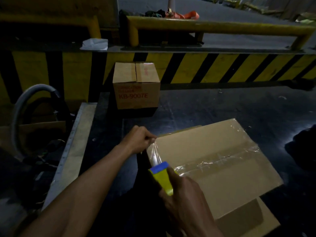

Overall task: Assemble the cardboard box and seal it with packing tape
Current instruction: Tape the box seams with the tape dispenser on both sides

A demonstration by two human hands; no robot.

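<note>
tape stretches clear from the yellow-and-blue plastic dispenser [162,178], gripped in the right hand [183,200], to the left hand [139,140], whose fingers pinch its end over the brown cardboard box [222,161], lower right, keeping it taut for sealing.

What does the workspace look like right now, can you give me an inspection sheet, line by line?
Surface: dark glossy floor, lit patchily.
Job's things: cardboard box, flaps closed, clear tape along the seam; tape dispenser, yellow and blue, at the box's near left edge.
Clutter: printed carton against the striped barrier; white crumpled sheet on the ledge.
Grippers: left hand pinches the tape end at the box corner; right hand grips the dispenser.
Cables: grey hose at left; orange strap far back.
Surroundings: yellow-black barrier, yellow rail.
</note>
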